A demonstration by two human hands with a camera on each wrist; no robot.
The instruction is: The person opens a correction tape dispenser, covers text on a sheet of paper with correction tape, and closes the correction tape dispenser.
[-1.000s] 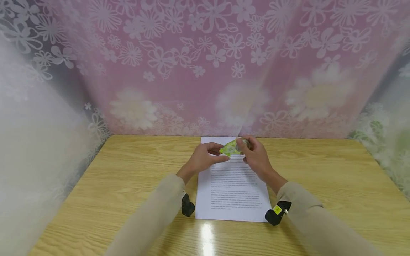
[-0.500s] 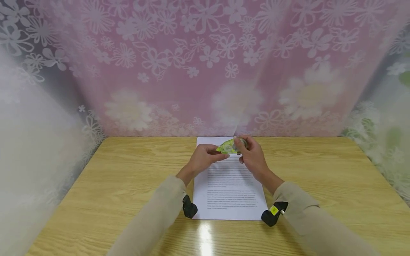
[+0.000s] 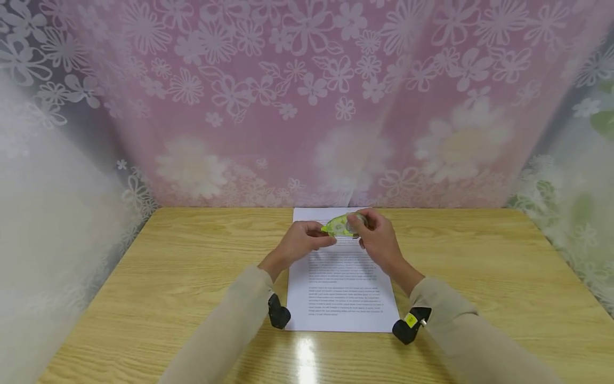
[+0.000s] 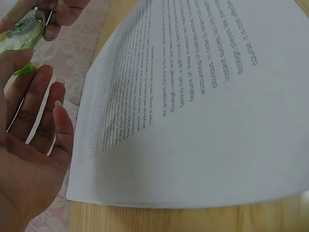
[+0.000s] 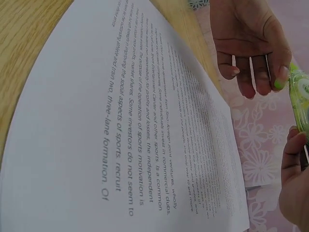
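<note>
A translucent green correction tape dispenser (image 3: pixel 339 226) is held level above the upper part of a printed sheet of paper (image 3: pixel 345 298). My right hand (image 3: pixel 381 240) grips its rounded rear end between thumb and fingers. At the narrow front end, my left hand (image 3: pixel 302 240) pinches the bright green tip between thumb and index finger; its other fingers extend loosely. In the left wrist view, part of the dispenser (image 4: pixel 26 34) shows at the upper left, with green visible beneath the thumb. The right wrist view cuts off the dispenser (image 5: pixel 300 96) at the edge.
The paper lies on a wooden table (image 3: pixel 201 256), its far edge near a pink floral curtain (image 3: pixel 268 122). Pale floral curtains hang on both sides. Black wrist cameras sit by both sleeves, above the paper's lower corners.
The left fingers have closed in on the dispenser's green tip, which earlier showed more openly between them. The dispenser has turned slightly more level. The head view has shifted a little.
</note>
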